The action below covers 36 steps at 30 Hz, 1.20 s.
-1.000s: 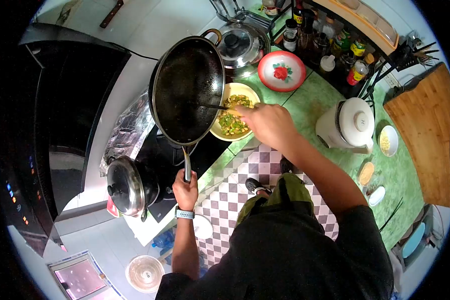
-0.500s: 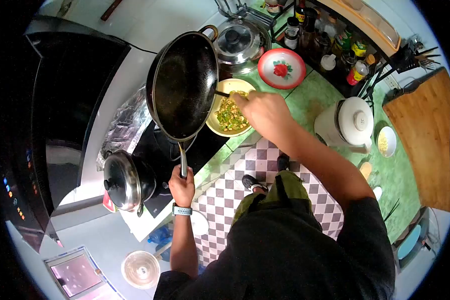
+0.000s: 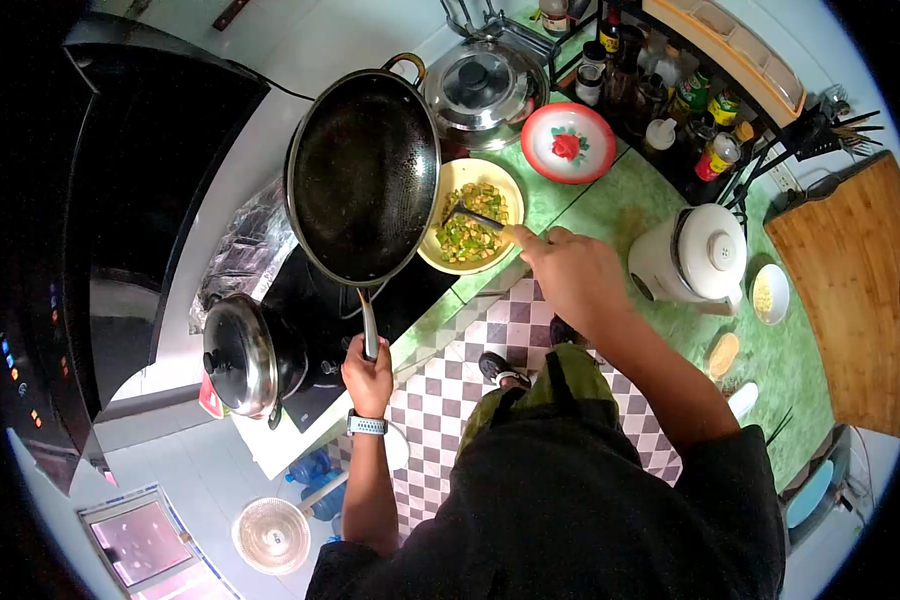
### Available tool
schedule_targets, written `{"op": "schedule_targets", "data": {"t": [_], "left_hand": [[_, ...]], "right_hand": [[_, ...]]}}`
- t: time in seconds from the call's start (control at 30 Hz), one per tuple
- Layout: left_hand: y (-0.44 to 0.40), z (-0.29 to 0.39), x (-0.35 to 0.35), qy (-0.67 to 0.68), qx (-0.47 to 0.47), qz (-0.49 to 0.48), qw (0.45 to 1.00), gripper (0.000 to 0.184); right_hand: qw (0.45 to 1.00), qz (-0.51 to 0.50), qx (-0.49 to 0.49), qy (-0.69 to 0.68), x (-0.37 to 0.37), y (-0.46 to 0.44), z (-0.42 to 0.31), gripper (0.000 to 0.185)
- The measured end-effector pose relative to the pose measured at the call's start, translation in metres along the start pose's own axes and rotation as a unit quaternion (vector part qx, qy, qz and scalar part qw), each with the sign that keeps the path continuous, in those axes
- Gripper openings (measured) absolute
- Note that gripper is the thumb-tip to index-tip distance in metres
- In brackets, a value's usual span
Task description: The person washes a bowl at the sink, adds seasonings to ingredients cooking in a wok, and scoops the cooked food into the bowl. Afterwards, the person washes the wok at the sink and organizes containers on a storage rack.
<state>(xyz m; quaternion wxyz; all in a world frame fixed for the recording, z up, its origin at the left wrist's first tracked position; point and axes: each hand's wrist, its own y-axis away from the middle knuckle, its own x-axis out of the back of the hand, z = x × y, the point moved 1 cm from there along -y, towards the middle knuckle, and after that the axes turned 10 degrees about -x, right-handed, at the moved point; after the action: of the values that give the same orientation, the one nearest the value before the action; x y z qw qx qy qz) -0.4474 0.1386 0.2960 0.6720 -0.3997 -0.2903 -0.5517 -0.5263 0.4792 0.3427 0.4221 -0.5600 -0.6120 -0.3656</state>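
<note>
My left hand [image 3: 368, 378] is closed around the metal handle of a black wok [image 3: 362, 180], held up over the stove beside the bowl. The wok's inside faces me and looks bare apart from a dark sheen. In my right hand [image 3: 575, 275] is a spatula [image 3: 486, 220] with a dark head and a light handle. Its head is over or touching the chopped green and pale food [image 3: 467, 243] in a cream-coloured bowl [image 3: 513, 190]. The wok's rim overlaps the bowl's left edge in view.
A lidded steel pot [image 3: 485, 95] and a red-rimmed plate [image 3: 568, 143] stand behind the bowl. Another lidded pot [image 3: 245, 355] sits on the stove [image 3: 310, 300]. To the right are a white cooker [image 3: 705, 250], a small bowl [image 3: 770, 293], a cutting board [image 3: 845, 290] and bottles [image 3: 690, 95].
The spatula has moved from the wok's edge to over the bowl, with my right hand shifting right and down. The wok has tipped to face me more.
</note>
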Motion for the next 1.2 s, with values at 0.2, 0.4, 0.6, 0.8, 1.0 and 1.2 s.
{"op": "schedule_targets", "data": {"t": [0.2,0.4,0.6,0.8,1.0,1.2], "left_hand": [[0.004,0.0,-0.003,0.019,0.067,-0.023,0.997,0.014],[0.011,0.0,-0.007,0.08,0.057,-0.007,0.995,0.014],[0.027,-0.016,-0.014,0.149,0.095,-0.027,0.984,0.009],[0.033,-0.003,-0.017,0.274,0.17,-0.023,0.946,0.007],[0.037,0.012,-0.019,0.341,0.238,-0.015,0.909,0.006],[0.046,0.01,-0.029,0.383,0.257,-0.001,0.887,0.007]], "right_hand": [[0.999,-0.032,-0.01,-0.039,-0.012,0.011,0.002,0.04],[0.998,-0.006,-0.049,-0.035,0.0,0.01,0.009,0.035],[0.996,-0.027,-0.086,-0.007,-0.001,0.024,0.027,0.036],[0.994,0.043,-0.062,-0.075,-0.002,0.024,0.023,0.037],[0.996,-0.006,-0.08,-0.028,0.006,0.034,0.037,0.032],[0.996,0.037,-0.068,-0.044,0.015,0.042,0.027,0.036]]}}
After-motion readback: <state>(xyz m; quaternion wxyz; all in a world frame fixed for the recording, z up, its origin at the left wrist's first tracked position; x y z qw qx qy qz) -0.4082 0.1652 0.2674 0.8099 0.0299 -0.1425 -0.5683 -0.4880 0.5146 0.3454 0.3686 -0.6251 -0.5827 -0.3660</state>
